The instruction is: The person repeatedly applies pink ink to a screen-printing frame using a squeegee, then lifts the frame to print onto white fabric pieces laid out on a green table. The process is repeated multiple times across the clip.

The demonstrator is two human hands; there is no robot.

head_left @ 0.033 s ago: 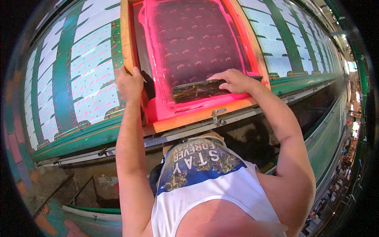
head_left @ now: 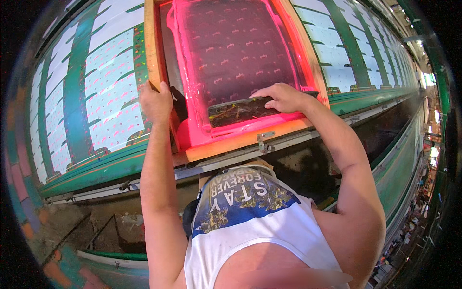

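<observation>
A wooden screen-printing frame (head_left: 152,43) lies in front of me, its dark mesh (head_left: 240,50) carrying rows of small pale motifs. Bright pink ink (head_left: 193,135) coats the mesh borders and the near end. My left hand (head_left: 156,102) is closed round the frame's left rail, thumb on top. My right hand (head_left: 285,98) grips a wide, dark, ink-stained squeegee (head_left: 236,112) from above. The squeegee lies crosswise at the near end of the mesh, close to the near rail. Its lower edge is hidden in the pink ink.
Beneath the frame runs a long green printing table (head_left: 79,101). White panels with small pink marks (head_left: 109,79) lie on its left; pale panels (head_left: 337,60) continue on its right. A metal rail (head_left: 211,167) with a small metal bracket (head_left: 263,139) follows the table's near edge, by my body.
</observation>
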